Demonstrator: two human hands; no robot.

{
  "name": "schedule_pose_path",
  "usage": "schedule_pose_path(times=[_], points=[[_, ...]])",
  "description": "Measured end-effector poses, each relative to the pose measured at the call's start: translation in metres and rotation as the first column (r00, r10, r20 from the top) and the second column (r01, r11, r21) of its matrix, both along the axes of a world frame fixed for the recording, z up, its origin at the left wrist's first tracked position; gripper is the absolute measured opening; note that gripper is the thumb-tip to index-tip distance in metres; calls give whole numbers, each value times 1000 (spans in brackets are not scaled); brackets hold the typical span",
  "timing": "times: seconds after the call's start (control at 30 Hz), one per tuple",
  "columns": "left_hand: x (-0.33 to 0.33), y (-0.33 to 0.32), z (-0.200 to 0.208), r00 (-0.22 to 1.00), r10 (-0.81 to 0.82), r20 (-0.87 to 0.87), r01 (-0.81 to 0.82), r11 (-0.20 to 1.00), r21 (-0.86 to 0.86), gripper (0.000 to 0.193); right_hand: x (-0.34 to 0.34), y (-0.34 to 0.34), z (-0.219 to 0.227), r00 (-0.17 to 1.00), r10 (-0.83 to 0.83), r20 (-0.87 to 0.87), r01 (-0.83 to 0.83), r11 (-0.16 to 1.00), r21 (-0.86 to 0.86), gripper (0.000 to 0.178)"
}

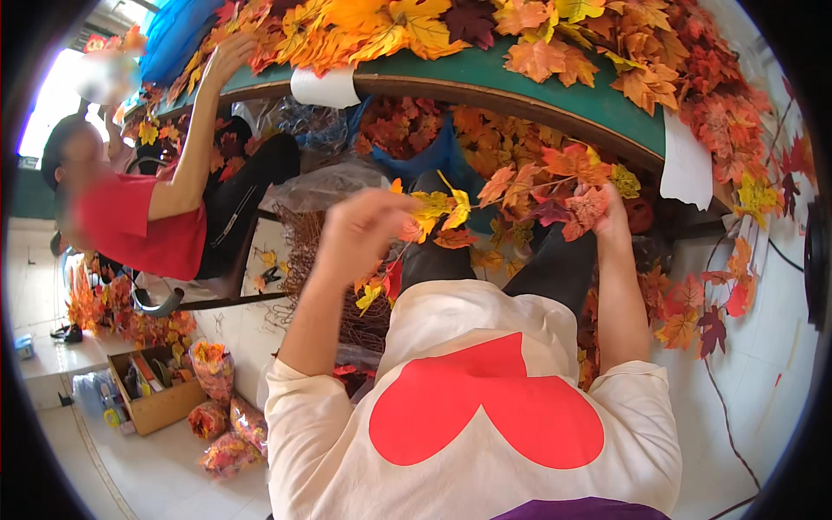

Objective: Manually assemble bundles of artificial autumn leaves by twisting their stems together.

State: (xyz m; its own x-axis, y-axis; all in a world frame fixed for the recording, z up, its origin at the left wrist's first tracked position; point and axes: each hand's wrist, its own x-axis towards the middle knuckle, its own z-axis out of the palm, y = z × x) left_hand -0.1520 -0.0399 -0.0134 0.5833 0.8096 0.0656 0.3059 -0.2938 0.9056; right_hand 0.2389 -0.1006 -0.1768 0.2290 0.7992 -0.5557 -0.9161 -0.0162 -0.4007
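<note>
A garland of artificial maple leaves [520, 184] on a thin stem stretches between my hands above my lap. My left hand [368, 227] is closed at the garland's left end, its fingertips against yellow and orange leaves [446, 211]; the exact grip is partly hidden. More of the strand, with yellow and red leaves, hangs below that hand. My right hand [612, 217] is closed around the other end, beside a reddish-orange leaf cluster [586, 211]. A dark red leaf [549, 211] sits along the stem between them.
Ahead, a green-topped table [485, 74] carries heaps of maple leaves, with white papers [687, 160] at its edge. A co-worker in a red shirt [143, 217] sits at left. A cardboard box [154, 390] and bagged leaves [212, 368] stand on the floor. Cables run at right.
</note>
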Motion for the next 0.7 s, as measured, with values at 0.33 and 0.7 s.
schedule_pose_path(times=[0.33, 0.7], points=[[103, -9, -89, 975, 173, -140, -74, 844, 531, 31, -75, 6, 59, 973, -3, 229, 5, 1000, -9, 22], [-45, -29, -59, 879, 475, -36, -475, 869, -139, 12, -196, 22, 48, 783, 367, 503, -460, 885, 70, 16]])
